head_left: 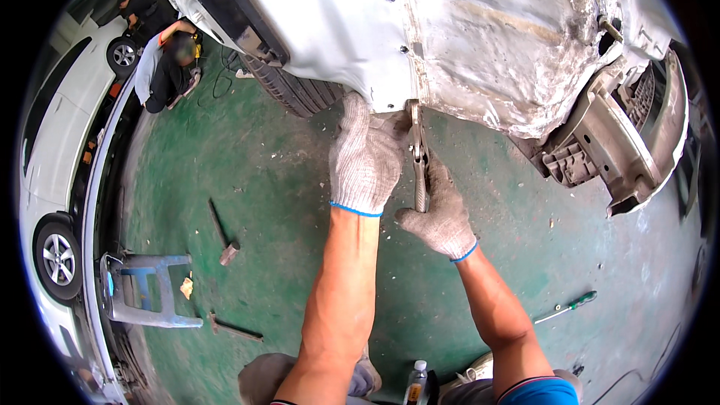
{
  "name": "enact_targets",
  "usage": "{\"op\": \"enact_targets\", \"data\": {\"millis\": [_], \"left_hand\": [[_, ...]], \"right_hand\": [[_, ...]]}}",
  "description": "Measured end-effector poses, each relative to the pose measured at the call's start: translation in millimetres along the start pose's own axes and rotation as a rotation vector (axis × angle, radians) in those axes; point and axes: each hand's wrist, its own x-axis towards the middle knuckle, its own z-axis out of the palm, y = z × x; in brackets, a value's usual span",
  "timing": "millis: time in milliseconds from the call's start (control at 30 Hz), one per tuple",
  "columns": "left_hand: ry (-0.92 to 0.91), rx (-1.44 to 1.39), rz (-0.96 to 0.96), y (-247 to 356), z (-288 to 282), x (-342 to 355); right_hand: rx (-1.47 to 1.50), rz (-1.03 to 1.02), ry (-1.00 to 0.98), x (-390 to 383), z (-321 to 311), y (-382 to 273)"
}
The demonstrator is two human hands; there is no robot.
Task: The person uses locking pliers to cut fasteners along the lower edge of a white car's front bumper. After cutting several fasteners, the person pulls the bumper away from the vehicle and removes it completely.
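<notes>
My left hand (364, 154), in a knitted glove, grips the lower edge of the dented white body panel (330, 15), its thumb pointing up and its other fingers partly hidden. Metal locking pliers (418, 131) hang upright at that edge, their jaws on the panel's seam beside my left hand. My right hand (442, 210), gloved too, holds the pliers' handles from below and right, with its fingers partly behind them. A rusty, scraped section (510, 60) of the bodywork extends to the right of the seam, and a tyre (289, 90) shows under the panel at left.
A bent bumper structure (622, 150) juts out at right. A hammer (229, 251), another hammer (236, 330), plastic stool (180, 322), screwdriver (581, 300) and bottle (416, 382) are on the green floor. Two co-workers (154, 75) (139, 7) crouch or bend near a white car (52, 135) at left.
</notes>
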Motion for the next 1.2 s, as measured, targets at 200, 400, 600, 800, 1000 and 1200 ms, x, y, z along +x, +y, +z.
{"op": "enact_targets", "data": {"millis": [200, 400, 600, 800, 1000, 1200], "left_hand": [[-0.067, 0.031, 0.016, 1, -7, 3], [-0.065, 0.024, 0.074, -2, -9, 7], [-0.05, 0.013, 0.051, -1, -6, 5], [-0.02, 0.051, 0.077, -1, 0, 2], [-0.058, 0.063, 0.056, -2, 5, 2], [-0.026, 0.042, 0.062, -3, 0, 3]], "right_hand": [[-0.037, -0.007, 0.006, 1, -5, -5], [-0.034, -0.026, -0.002, 2, -5, -2], [-0.087, -0.033, -0.007, 0, -10, -1], [-0.095, -0.004, -0.013, 1, -14, -4], [-0.016, -0.007, -0.146, 0, -16, -15], [0.093, -0.073, -0.053, -1, -4, 0]]}}
